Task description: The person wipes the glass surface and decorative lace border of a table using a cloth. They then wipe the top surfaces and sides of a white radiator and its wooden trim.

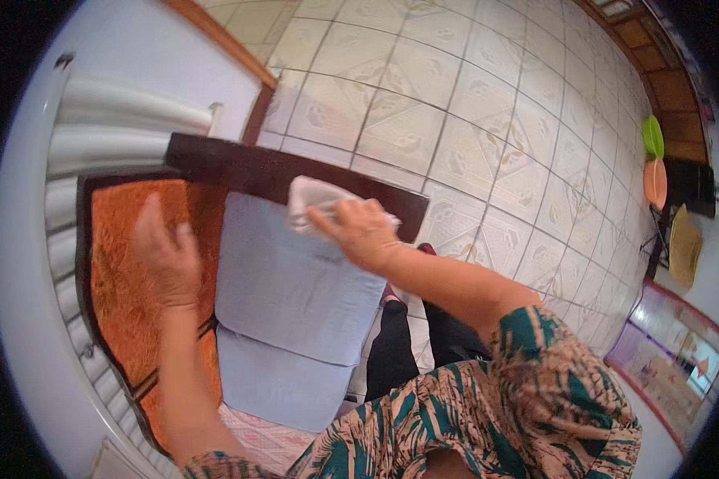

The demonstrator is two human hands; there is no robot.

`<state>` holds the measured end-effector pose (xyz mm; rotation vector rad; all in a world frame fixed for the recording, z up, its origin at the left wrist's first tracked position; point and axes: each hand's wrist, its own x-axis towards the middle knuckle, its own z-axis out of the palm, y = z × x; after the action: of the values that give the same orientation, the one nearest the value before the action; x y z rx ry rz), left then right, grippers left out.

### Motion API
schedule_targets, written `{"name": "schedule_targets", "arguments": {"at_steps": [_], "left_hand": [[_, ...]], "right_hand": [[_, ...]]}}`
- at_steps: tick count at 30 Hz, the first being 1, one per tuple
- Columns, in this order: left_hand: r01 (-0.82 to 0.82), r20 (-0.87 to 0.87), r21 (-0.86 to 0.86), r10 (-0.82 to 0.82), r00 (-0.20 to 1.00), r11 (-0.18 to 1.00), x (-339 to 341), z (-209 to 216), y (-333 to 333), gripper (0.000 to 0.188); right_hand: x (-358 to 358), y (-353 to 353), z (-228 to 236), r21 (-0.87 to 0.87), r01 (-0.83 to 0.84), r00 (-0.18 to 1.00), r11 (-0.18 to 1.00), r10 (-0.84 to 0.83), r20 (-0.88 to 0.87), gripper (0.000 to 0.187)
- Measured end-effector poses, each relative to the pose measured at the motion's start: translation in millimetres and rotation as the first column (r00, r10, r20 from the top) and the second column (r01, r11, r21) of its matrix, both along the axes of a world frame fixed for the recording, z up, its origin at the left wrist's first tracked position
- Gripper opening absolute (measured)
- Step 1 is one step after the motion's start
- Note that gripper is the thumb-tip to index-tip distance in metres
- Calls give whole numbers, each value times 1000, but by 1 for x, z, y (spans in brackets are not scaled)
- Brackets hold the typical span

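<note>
Right hand: closed over a bunched white cloth (321, 196); the right hand (365, 233) lies palm down, fingers bent across it.
White cloth: on the right half of the dark wooden armrest (236, 169), partly under the fingers, a folded lump showing toward the armrest's middle.
Left hand: bare, loosely spread, fingers and thumb apart; the left hand (168, 255) is blurred, nothing seen in its grasp. On the near side of the armrest's left end, in front of the orange backrest (120, 263); contact with it, cannot tell.
Right arm: comes in from the right of the armrest, out of a green-and-tan patterned sleeve (527, 343), forearm slanting to the cloth.
Left arm: forearm nearly straight, pointing up toward the armrest's left end.
Seat: two pale blue cushions (295, 279), one behind the other, on the near side of the armrest.
Legs: black trousers (391, 351), to the right of the cushions, nearer than the armrest's right end.
Floor: pale patterned tiles (415, 88), beyond the armrest and to its right.
Wall side: white ribbed panel (108, 144), left of the armrest.
Far room: green basin (653, 136) and orange basin (655, 184), well to the armrest's right.
</note>
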<state>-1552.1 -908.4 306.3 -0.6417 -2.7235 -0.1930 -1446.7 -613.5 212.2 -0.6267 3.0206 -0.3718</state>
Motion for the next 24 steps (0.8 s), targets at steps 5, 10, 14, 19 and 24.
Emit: {"name": "schedule_targets", "arguments": {"at_steps": [5,10,14,19,24], "left_hand": [[66,252,311,-149,956,948,-24,-72,157,47],[46,541,179,-137,830,983,-13,-137,219,34],[96,449,122,-141,882,988,-2,-130,241,25],[97,497,125,-147,855,987,3,-114,262,24],[103,531,74,-127,838,992,2,-101,266,23]], "right_hand": [[24,14,5,-117,-18,999,993,21,28,58],[87,109,-5,-333,277,960,901,-243,141,54],[125,174,-68,-357,837,514,414,-818,257,44],[107,196,-94,-205,818,36,-538,-306,951,28],[68,141,-73,-3,946,68,-325,188,980,41]]}}
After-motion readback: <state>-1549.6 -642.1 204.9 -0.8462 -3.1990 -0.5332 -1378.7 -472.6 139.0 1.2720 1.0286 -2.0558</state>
